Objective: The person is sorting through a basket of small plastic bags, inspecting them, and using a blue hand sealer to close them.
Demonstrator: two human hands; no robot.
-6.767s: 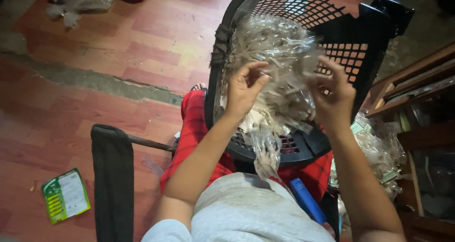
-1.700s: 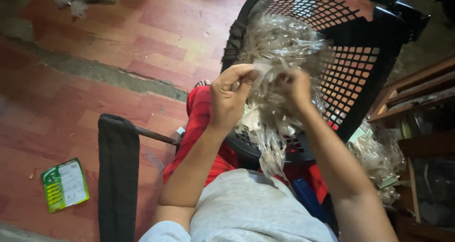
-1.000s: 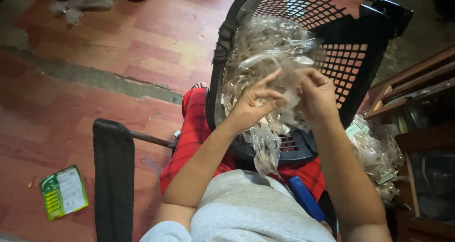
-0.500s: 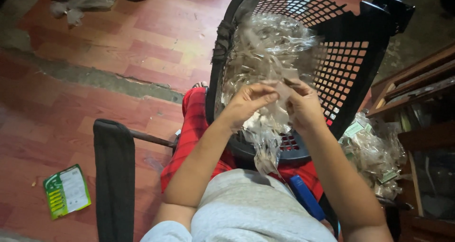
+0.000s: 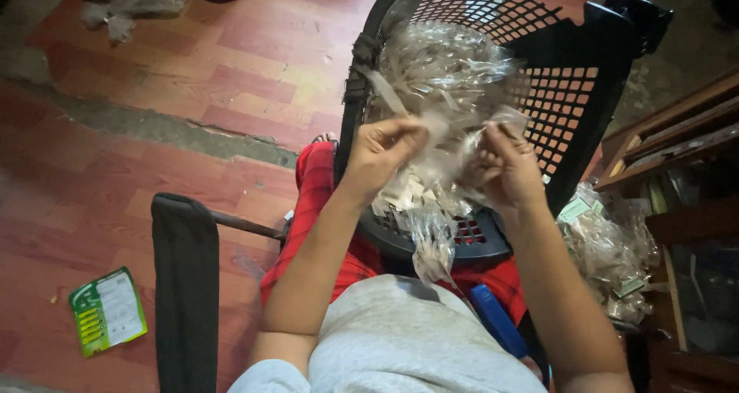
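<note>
While the black plastic basket is still holding a heap of clear packets, the left hand and right hand are each pinching, apparently, one small packet between them. Most of the heap is seemingly lying unsorted.

Warm, dim indoor light fell unevenly; glare glinted off the clear plastic bags, corners stayed dark, hands slightly blurred.

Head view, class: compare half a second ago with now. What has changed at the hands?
The left hand and right hand have drawn apart, each pinching clear plastic packets; before, they met on one piece. The black basket on the lap and the green card on the floor stayed put.
</note>
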